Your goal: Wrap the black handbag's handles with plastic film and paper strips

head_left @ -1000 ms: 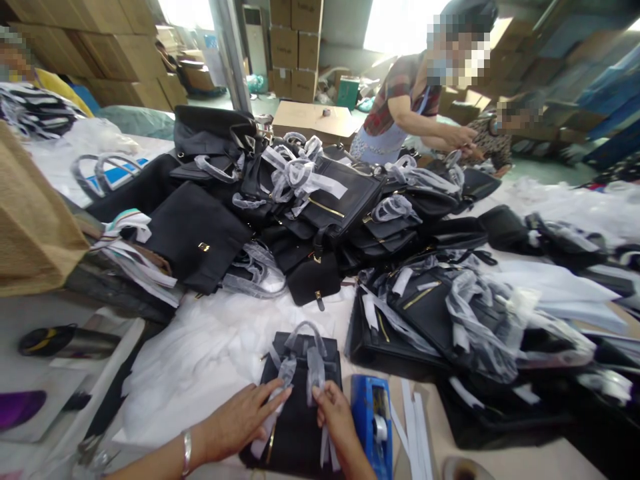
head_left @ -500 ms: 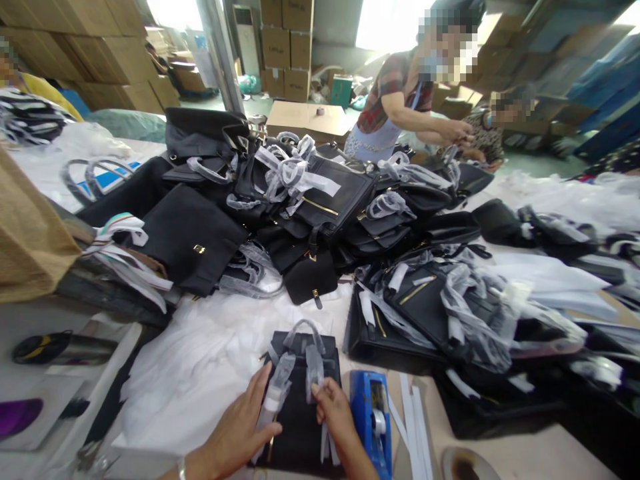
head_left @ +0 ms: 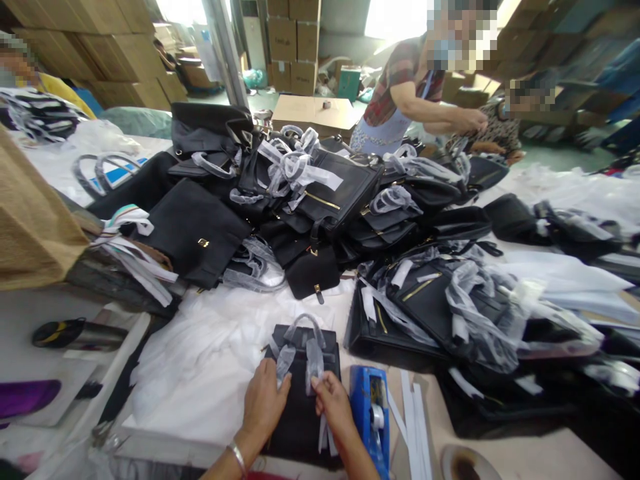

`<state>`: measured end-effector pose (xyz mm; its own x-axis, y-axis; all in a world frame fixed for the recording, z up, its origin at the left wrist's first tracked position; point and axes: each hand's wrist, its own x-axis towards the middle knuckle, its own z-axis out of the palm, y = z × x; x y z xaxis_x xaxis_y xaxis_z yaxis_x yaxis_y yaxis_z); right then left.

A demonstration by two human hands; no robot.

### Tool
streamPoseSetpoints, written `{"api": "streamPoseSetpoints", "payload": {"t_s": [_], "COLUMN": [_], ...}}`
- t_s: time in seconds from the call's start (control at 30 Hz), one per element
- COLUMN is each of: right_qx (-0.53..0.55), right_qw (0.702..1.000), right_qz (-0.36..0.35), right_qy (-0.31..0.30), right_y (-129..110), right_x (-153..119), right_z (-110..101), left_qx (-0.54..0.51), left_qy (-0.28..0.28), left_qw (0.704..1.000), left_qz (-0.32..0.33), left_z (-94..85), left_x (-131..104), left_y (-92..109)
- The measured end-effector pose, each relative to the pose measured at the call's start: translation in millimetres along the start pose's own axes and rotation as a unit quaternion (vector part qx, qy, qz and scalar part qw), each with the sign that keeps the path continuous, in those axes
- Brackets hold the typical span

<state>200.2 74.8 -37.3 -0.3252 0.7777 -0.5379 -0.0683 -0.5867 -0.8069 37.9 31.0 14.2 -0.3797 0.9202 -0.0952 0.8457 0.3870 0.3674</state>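
A small black handbag (head_left: 302, 407) lies flat at the near table edge, its handles wrapped in translucent plastic strips (head_left: 300, 350). My left hand (head_left: 263, 405) rests on the bag's left side, thumb against one wrapped strip. My right hand (head_left: 333, 405) pinches the other wrapped strip between thumb and fingers, with white strip ends hanging below it. A blue tape dispenser (head_left: 373, 413) stands just right of my right hand.
A big pile of black handbags (head_left: 320, 200) with plastic-wrapped handles fills the table's middle and right. White foam sheets (head_left: 200, 363) lie left of the small bag, white strips (head_left: 413, 420) beside the dispenser. A person in a plaid shirt (head_left: 400, 93) works across the table. Cardboard boxes (head_left: 295, 40) stand behind.
My left hand has slid from the lower left, fingers splayed along the strip, up onto the bag's left side. My right hand stays pinching the strip. The view shifted slightly.
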Motion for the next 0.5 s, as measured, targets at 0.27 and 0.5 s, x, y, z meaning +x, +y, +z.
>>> {"api": "streamPoseSetpoints", "payload": {"t_s": [0.27, 0.5], "right_qx": [0.029, 0.031], "right_qw": [0.999, 0.999], "right_qz": [0.007, 0.013], "right_qy": [-0.024, -0.041], "right_y": [-15, -21], "right_x": [-10, -13], "right_z": [-1, -1], "left_qx": [-0.002, -0.259], "left_qy": [0.043, -0.084], "left_qw": [0.999, 0.962], "left_qz": [0.032, 0.009], "left_z": [-15.4, -24.8], "left_x": [-6, -10], "left_y": [8, 31]}}
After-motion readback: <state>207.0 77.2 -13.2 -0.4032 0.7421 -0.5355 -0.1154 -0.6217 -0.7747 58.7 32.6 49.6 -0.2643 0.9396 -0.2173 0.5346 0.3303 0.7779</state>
